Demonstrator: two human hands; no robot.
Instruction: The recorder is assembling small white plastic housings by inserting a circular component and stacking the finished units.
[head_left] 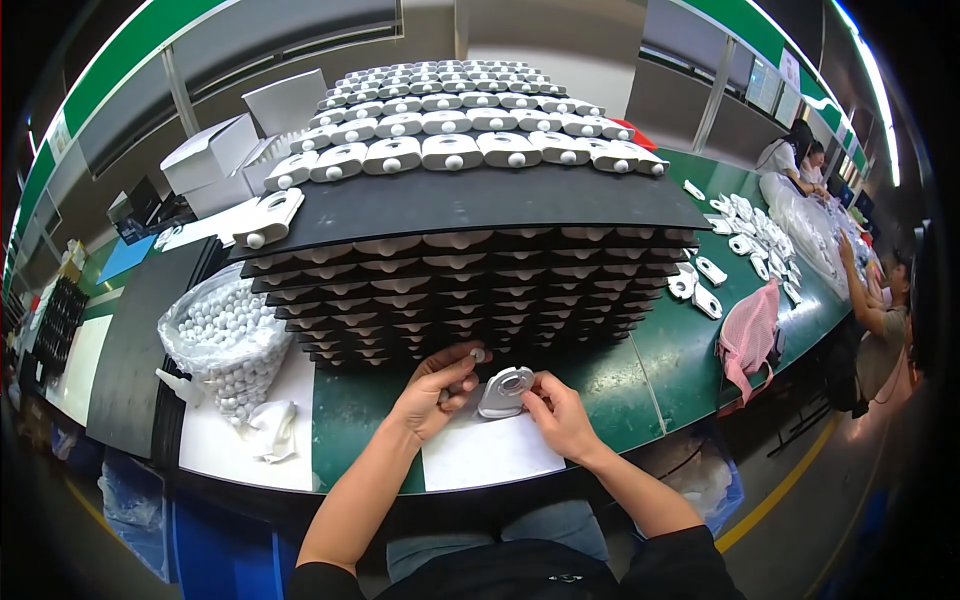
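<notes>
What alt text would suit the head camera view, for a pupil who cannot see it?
A person's left hand holds a small white ball beside a flat white part in the right hand, over a green workbench. Behind rises a stack of black boards lined with similar white parts; a clear bag of white balls stands to the left.

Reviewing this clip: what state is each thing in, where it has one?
Left hand: pinching a ball
White ball: held at fingertips
Right hand: gripping a housing
White plastic housing: held, tilted
Black boards: stacked, white parts between
Clear plastic bag: open-topped, holding many white balls
Pink mesh fabric: bunched up
</notes>
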